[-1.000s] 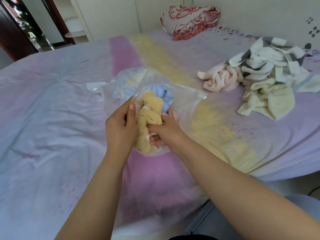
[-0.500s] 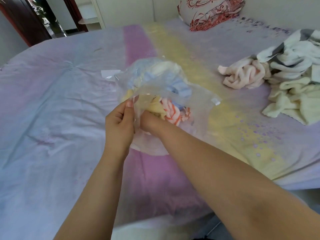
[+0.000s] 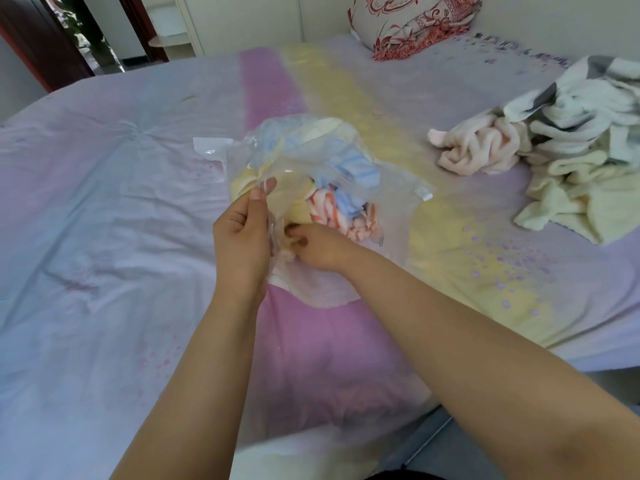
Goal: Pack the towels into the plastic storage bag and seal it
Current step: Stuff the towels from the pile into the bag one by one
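Observation:
A clear plastic storage bag (image 3: 391,188) lies on the bed in the middle of the view, its mouth facing me. Inside it I see a blue towel (image 3: 353,171), an orange-and-white striped towel (image 3: 332,213) and a yellow towel (image 3: 298,211). My left hand (image 3: 242,233) pinches the left edge of the bag's opening between thumb and fingers. My right hand (image 3: 318,247) sits at the bag's mouth with its fingers curled on the yellow towel. Loose towels wait at the right: a pink one (image 3: 485,147), a cream one (image 3: 575,192) and a white-and-grey one (image 3: 585,109).
The bed (image 3: 104,220) has a lilac sheet with a pink and a yellow stripe. A red-patterned pillow (image 3: 412,22) lies at the back against the wall. A dark doorway (image 3: 52,39) opens at the far left. The mattress edge drops off at the lower right.
The yellow towel, held outside the bag a second ago, is now pushed inside. My right hand has drawn back to the bag's mouth. The left hand keeps hold of the opening.

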`<state>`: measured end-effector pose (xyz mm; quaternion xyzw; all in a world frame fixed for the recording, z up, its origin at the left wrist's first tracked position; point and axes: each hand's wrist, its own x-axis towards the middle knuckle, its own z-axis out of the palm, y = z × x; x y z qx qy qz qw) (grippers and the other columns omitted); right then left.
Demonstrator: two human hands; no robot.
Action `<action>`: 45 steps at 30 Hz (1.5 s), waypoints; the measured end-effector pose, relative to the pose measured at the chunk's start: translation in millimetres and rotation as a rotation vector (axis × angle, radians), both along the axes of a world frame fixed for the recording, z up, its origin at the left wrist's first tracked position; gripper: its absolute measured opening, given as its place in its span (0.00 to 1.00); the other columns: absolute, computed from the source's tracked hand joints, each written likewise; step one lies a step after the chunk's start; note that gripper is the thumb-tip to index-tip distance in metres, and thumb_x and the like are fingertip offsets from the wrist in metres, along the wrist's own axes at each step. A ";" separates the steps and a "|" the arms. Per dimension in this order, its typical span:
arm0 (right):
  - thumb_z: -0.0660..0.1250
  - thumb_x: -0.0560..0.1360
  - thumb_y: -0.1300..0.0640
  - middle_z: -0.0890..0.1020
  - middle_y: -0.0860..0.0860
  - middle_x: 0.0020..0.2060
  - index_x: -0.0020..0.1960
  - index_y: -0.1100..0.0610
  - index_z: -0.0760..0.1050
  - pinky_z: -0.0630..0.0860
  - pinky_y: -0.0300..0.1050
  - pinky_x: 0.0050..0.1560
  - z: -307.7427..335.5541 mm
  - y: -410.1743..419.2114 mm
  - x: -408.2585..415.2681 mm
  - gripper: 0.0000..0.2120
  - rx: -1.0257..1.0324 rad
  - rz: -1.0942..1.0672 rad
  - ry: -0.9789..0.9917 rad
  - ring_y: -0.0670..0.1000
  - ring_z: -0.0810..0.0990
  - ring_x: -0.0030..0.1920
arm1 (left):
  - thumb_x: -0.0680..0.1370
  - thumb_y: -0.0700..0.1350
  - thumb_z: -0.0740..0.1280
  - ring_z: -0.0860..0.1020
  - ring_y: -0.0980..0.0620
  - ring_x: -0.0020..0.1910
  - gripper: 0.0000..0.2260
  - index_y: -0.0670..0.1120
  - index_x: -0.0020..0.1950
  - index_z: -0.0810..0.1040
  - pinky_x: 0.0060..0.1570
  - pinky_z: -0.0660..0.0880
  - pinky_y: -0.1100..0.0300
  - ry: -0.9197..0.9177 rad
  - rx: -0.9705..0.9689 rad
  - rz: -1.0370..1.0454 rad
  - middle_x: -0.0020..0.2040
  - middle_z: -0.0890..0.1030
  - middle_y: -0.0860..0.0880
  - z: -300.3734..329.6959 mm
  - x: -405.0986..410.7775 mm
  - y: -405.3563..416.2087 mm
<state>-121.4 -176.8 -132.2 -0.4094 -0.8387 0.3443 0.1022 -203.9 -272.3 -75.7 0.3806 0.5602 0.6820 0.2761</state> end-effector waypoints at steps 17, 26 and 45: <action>0.59 0.74 0.54 0.84 0.50 0.50 0.56 0.47 0.77 0.76 0.50 0.53 9.5 -4.9 172.0 0.13 0.399 -0.915 0.393 0.54 0.80 0.53 | 0.83 0.46 0.59 0.82 0.56 0.44 0.14 0.45 0.65 0.78 0.53 0.78 0.63 -0.548 0.074 -0.096 0.48 0.83 0.50 -18.0 62.7 33.0; 0.60 0.75 0.56 0.73 0.67 0.61 0.62 0.67 0.68 0.68 0.58 0.60 -32.5 50.7 278.1 0.20 0.261 -1.302 -0.112 0.66 0.72 0.62 | 0.79 0.49 0.66 0.78 0.60 0.44 0.11 0.49 0.59 0.81 0.51 0.73 0.65 -0.660 0.024 -0.185 0.43 0.79 0.58 -30.3 68.7 40.5; 0.61 0.77 0.43 0.80 0.52 0.55 0.63 0.52 0.69 0.74 0.51 0.55 39.1 -58.8 146.8 0.20 0.023 -0.529 0.138 0.55 0.79 0.56 | 0.81 0.46 0.63 0.81 0.48 0.57 0.09 0.50 0.55 0.82 0.67 0.69 0.52 -0.568 0.062 -0.121 0.64 0.77 0.41 -20.7 72.0 26.7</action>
